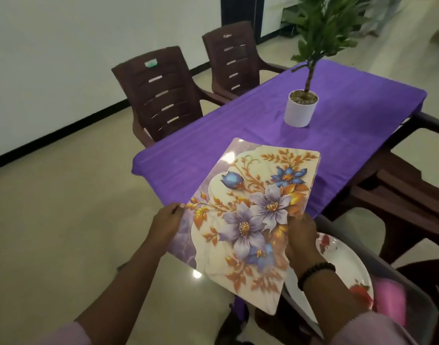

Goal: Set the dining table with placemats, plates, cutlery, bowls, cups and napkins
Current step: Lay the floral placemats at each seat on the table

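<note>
Both hands grip the placemat (248, 215) edges, left hand (165, 224), right hand (302, 235); long axis points away toward table (350, 100), directly ahead.

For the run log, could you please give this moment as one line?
stage: first placemat | left hand: holds floral placemat | right hand: holds it | purple tablecloth: potted plant only

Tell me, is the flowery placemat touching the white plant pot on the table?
Apart. The head view shows bare purple tablecloth between the placemat and the plant pot, with the far edge of the placemat stopping short of the pot.
</note>
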